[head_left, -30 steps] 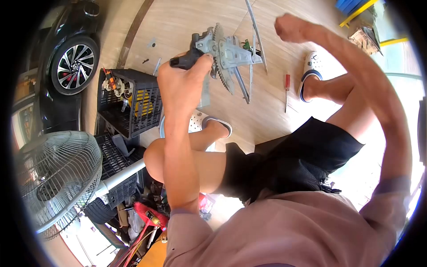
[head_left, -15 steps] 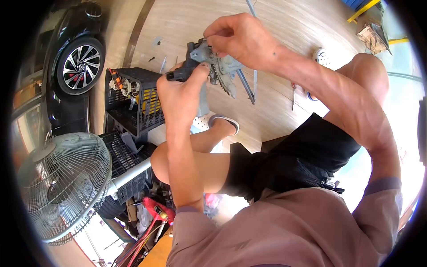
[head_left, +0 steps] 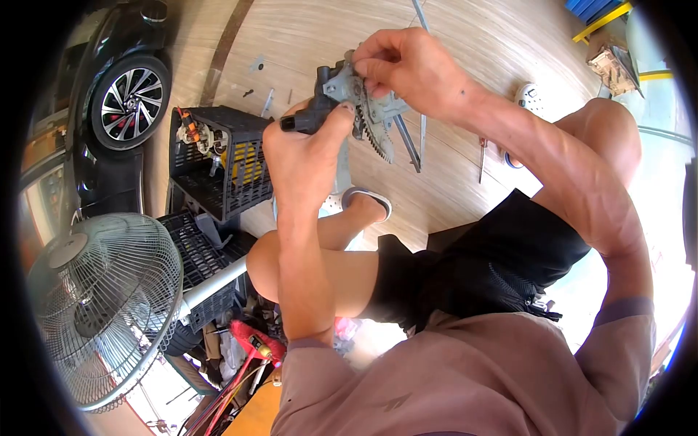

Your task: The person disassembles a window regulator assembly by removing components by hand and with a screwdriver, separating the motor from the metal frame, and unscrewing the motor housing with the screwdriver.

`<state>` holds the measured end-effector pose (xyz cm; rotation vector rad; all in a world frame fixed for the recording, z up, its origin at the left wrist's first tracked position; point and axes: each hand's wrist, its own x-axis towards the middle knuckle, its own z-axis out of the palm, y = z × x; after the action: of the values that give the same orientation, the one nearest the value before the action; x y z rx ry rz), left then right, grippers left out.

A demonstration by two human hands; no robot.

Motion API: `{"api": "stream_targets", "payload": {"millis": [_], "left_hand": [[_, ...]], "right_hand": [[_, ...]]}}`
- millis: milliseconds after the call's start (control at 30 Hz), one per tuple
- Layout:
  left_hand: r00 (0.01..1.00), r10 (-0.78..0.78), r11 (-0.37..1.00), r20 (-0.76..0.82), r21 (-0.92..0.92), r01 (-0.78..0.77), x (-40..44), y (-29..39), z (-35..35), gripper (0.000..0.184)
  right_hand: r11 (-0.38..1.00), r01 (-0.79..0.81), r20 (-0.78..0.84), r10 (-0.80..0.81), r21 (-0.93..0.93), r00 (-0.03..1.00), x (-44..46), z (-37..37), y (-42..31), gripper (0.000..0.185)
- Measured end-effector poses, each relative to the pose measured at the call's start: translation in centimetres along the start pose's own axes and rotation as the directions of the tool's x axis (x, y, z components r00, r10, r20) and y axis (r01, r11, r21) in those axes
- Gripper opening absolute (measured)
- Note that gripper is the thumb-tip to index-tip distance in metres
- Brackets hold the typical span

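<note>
My left hand is wrapped around the black motor housing of a car window regulator, its thumb pressed near the gear. The regulator has a grey metal plate, a curved toothed sector and long metal arms reaching out beyond it. At the plate's upper edge, the fingertips of my right hand are pinched together against the mechanism. Whatever lies between those fingertips is hidden.
Black plastic crates with parts stand at left, beside a wire-caged fan. Beyond is a black car's wheel. A screwdriver lies on the tiled floor near a white clog. Small loose parts lie farther off.
Both hands and the window regulator have shifted slightly to the right in view. The right fingers remain pinched at the upper edge, and the left grip is kept.
</note>
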<state>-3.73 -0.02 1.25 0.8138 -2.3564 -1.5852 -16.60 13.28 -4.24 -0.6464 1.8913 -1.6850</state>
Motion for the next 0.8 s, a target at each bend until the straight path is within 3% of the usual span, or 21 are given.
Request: {"api": "stream_targets", "payload": {"millis": [100,500,600,800], "left_hand": [[1.000,-0.006,1.000,0.003,0.008,0.006,-0.07,-0.01,-0.10,0.020],[1.000,-0.002,1.000,0.002,-0.002,0.002,-0.36,0.12,0.11,0.021],[1.000,0.001,1.000,0.007,0.011,-0.001,-0.41,0.00,-0.03,0.021],[1.000,0.003,1.000,0.003,0.011,-0.003,-0.42,-0.22,-0.06,0.023]], "right_hand": [[0.997,0.015,-0.017,-0.014,0.072,1.000,0.20,0.17,0.64,0.018],[1.000,-0.015,0.023,0.015,-0.001,1.000,-0.28,-0.16,0.03,0.019],[0.997,0.033,-0.049,-0.030,0.073,0.998,-0.13,0.27,0.79,0.018],[0.981,-0.028,0.033,0.022,0.191,0.999,0.34,-0.44,0.38,0.017]]}}
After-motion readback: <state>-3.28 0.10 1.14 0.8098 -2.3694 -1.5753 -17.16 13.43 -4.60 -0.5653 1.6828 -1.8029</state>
